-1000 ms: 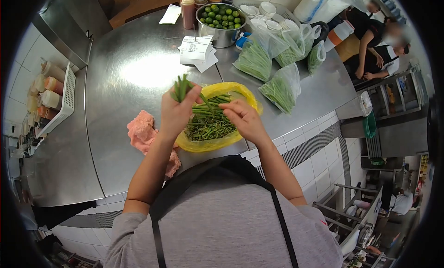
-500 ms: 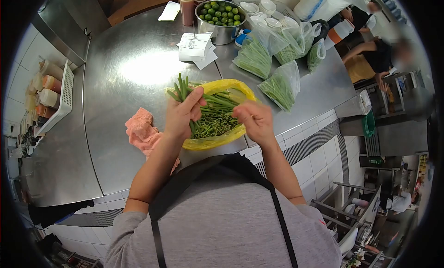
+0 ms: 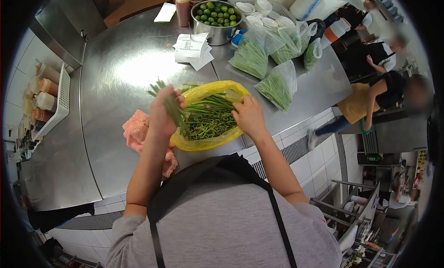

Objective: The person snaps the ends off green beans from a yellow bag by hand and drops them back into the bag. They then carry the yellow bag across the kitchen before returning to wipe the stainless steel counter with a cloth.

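A yellow plastic bag (image 3: 210,89) lies open on the steel table, full of long green stalks (image 3: 208,120). My left hand (image 3: 164,113), at the bag's left side, is wrapped round a small bunch of green stalks (image 3: 172,106), blurred by motion. On the bag's right edge rests my right hand (image 3: 249,114), its fingers bent against the yellow plastic and the stalks; what its fingertips hold is hidden. Beside my left forearm lies a pink cloth (image 3: 136,129).
Beyond the bag are paper slips (image 3: 192,48), a steel pot of green limes (image 3: 215,32), a sauce bottle (image 3: 183,11) and clear bags of green vegetables (image 3: 277,85). A basket of bottles (image 3: 62,94) stands left. Several people, one a nearby person (image 3: 384,94), are at right.
My left hand has moved left with its bunch, away from the bag's middle. My right hand has come down onto the bag's right edge. A person at right has come nearer.
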The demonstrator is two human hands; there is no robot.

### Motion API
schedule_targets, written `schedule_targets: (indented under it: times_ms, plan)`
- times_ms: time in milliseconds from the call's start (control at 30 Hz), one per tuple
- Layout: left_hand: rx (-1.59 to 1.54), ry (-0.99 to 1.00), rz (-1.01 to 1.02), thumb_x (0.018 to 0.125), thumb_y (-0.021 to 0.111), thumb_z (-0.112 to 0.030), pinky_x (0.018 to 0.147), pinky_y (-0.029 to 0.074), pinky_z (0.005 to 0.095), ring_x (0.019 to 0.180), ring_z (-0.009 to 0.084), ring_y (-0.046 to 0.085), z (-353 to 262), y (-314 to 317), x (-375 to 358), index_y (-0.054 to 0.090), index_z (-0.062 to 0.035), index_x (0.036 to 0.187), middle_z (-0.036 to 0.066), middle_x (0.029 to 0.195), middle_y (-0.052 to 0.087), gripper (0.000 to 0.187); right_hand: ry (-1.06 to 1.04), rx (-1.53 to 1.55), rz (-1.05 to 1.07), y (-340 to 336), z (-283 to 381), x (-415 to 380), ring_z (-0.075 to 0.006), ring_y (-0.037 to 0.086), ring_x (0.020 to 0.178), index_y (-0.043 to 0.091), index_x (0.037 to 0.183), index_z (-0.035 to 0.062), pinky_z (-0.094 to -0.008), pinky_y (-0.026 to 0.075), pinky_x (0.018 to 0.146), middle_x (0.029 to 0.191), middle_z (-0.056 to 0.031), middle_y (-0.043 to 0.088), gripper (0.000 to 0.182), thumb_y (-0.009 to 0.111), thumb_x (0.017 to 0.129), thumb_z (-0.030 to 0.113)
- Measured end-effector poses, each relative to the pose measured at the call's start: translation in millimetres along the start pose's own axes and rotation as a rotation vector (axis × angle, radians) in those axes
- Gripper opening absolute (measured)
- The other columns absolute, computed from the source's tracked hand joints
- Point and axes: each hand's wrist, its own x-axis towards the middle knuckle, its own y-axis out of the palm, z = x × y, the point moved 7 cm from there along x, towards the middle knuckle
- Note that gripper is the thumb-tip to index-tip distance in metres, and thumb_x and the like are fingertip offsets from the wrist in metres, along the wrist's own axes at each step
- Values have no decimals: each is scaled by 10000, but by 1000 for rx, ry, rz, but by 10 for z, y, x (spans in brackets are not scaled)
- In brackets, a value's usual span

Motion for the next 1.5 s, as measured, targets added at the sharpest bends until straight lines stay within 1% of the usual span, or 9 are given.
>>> schedule_targets:
  times_ms: [133,300,533,833,933,1000,1100,1200,1500]
  plan:
    - [423,-67,320,812,622,-218,374,345,210,407,73,419,366,78,-49,565,-40,839,5,607,514,190,54,115,68,5,46,52,-259,538,751,637,798,45,-341,443,650,807,-91,519,113,656,703,104]
    - [616,-64,234,813,634,-192,327,289,206,365,47,377,666,117,-109,618,-14,872,9,587,543,188,361,536,86,-145,344,6,-221,565,656,631,792,29,-298,448,579,739,-90,555,92,661,725,84]
    - [673,-108,331,831,587,-161,342,279,199,376,42,378,540,65,-81,641,-8,846,-11,574,528,163,135,624,-9,-262,498,54,-237,570,684,635,887,57,-316,457,584,737,-81,558,134,630,760,101]
    - [932,-45,419,815,603,-187,388,323,193,437,30,423,355,55,-186,651,-16,833,-17,582,548,178,-209,150,117,-299,439,186,-250,551,701,623,890,53,-337,445,609,772,-74,525,116,588,785,87]
    - [977,40,498,833,596,-188,403,348,194,450,32,448,277,146,-227,642,-25,824,-16,592,555,170,-8,341,58,-369,364,241,-188,547,675,605,832,45,-294,438,588,782,-37,534,62,567,810,89]
    - [947,-43,593,858,578,-198,410,364,193,467,39,481,286,237,-329,626,-27,822,-8,609,563,181,563,1078,191,-196,167,172,-97,511,640,600,837,41,-233,414,572,748,3,533,55,564,822,80]
    - [972,55,619,879,554,-202,406,368,190,470,48,499,317,288,-316,610,-23,831,0,629,569,194,637,1706,13,-144,98,219,-38,469,632,611,912,35,-187,384,569,709,29,530,110,586,814,79]
    - [821,160,423,890,533,-191,407,378,191,475,53,511,260,238,-202,604,-13,845,6,643,572,197,432,961,84,-233,254,243,-44,459,595,636,910,27,-187,376,551,663,16,526,140,614,786,86]
    - [738,415,355,904,509,-184,418,382,185,499,65,522,100,352,-261,585,21,884,35,682,585,219,513,1012,258,38,441,-22,-61,464,566,649,793,-3,-217,377,518,690,-14,533,113,616,735,88]
